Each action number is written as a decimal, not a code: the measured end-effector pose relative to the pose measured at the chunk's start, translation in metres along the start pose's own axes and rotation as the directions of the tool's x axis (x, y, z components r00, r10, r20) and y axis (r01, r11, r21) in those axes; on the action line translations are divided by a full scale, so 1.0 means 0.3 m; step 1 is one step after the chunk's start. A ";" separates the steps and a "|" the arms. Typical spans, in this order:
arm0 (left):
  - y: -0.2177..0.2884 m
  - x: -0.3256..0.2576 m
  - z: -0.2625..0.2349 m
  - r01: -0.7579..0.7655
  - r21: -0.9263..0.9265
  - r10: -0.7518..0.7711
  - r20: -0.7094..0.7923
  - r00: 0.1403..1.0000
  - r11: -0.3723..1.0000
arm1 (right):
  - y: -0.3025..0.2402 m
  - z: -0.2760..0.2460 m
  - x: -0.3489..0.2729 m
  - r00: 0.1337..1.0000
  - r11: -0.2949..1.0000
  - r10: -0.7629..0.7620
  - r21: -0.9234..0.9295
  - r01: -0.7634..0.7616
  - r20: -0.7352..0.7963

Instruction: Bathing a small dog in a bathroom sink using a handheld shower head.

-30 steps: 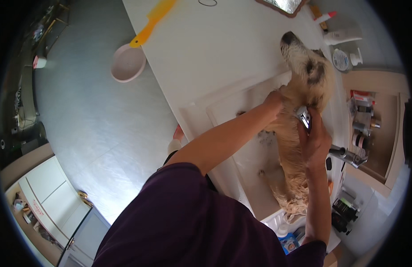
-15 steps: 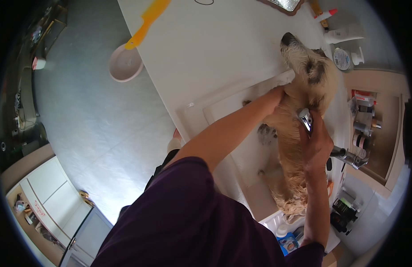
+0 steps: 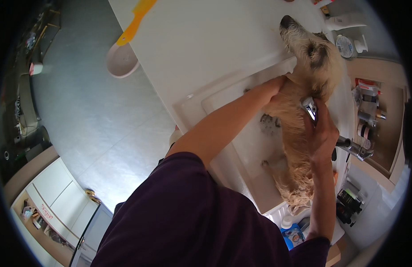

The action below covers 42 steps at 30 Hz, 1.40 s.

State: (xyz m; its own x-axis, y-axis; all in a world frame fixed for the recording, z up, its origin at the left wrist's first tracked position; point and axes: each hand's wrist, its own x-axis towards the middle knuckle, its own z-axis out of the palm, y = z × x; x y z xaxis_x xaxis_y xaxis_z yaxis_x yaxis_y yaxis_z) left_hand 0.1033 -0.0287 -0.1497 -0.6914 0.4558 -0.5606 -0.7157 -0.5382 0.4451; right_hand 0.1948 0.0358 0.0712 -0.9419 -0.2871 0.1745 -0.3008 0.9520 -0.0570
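Observation:
A wet tan dog [image 3: 297, 142] stands in the white sink basin [image 3: 241, 138], its dark nose pointing to the far side. My left hand [image 3: 273, 88] holds the dog at the chest below the neck; its fingertips are hidden by fur. In my right hand [image 3: 323, 135] is a chrome spray head [image 3: 310, 109], held against the fur behind the neck. My fingers are wrapped round it. Whether water runs from it I cannot make out. Beside my right wrist a chrome faucet [image 3: 355, 148] sticks out to the right.
A yellow comb [image 3: 134, 26] lies on the white countertop's left edge, above a pale pink basin [image 3: 122, 62] on the floor. Bottles stand in the wall niche [image 3: 379, 129] at right. A white tube [image 3: 346, 21] and a pump bottle [image 3: 361, 44] stand far right. A blue package [image 3: 293, 236] lies near me.
The view has shifted slightly, so the countertop and comb sit higher in the picture. Both hands keep their places on the dog and spray head. The dog's head looks slightly more raised.

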 end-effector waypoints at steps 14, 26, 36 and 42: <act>0.085 -0.169 0.059 0.209 -0.469 -0.192 0.084 0.978 0.858 | -0.005 -0.029 -0.021 0.998 0.999 -0.021 0.050 0.018 0.055; -0.062 -0.375 0.175 -0.318 0.696 0.631 -0.249 0.735 0.644 | 0.002 -0.031 -0.030 0.996 0.995 -0.004 0.101 -0.006 0.093; -0.130 -0.518 0.284 -0.408 0.518 0.574 -0.208 0.792 0.751 | 0.006 -0.065 -0.043 0.995 0.990 0.016 0.141 -0.030 0.100; -0.070 -0.207 0.136 -0.026 0.900 0.559 -0.247 0.792 0.436 | 0.011 -0.016 -0.047 0.991 0.994 -0.071 0.087 0.062 0.115</act>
State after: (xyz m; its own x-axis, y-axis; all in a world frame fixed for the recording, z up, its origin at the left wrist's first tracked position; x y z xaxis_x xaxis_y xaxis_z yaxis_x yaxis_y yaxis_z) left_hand 0.1571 -0.0168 -0.0957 -0.9228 -0.1153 -0.3676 -0.3823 0.3914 0.8370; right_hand 0.2077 0.0435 0.0732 -0.9289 -0.3646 0.0643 -0.3701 0.9196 -0.1319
